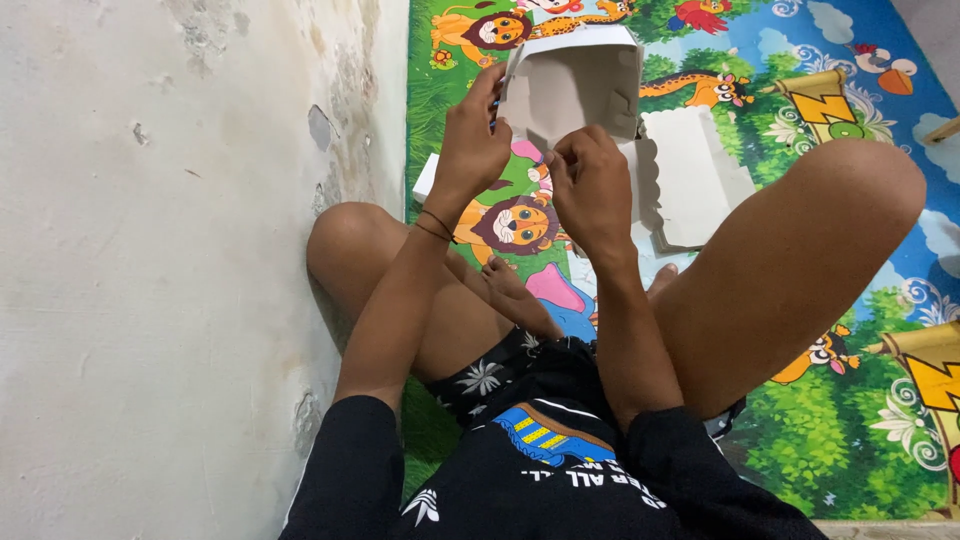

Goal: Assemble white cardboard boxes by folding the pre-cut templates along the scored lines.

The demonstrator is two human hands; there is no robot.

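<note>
I sit cross-legged on a colourful play mat (860,420), holding a partly folded white cardboard box (585,85) in front of me. My left hand (473,140) grips the box's left wall at its edge. My right hand (592,180) pinches a flap at the box's near bottom edge. The box is open towards me, its grey-white inside showing. A flat cardboard flap (690,175) with a scalloped edge spreads out to the right of the box on the mat.
A worn, stained white wall (170,260) runs close along my left side. My bent knees (850,200) rise on either side of my arms. The mat, printed with cartoon animals, stretches to the right and ahead.
</note>
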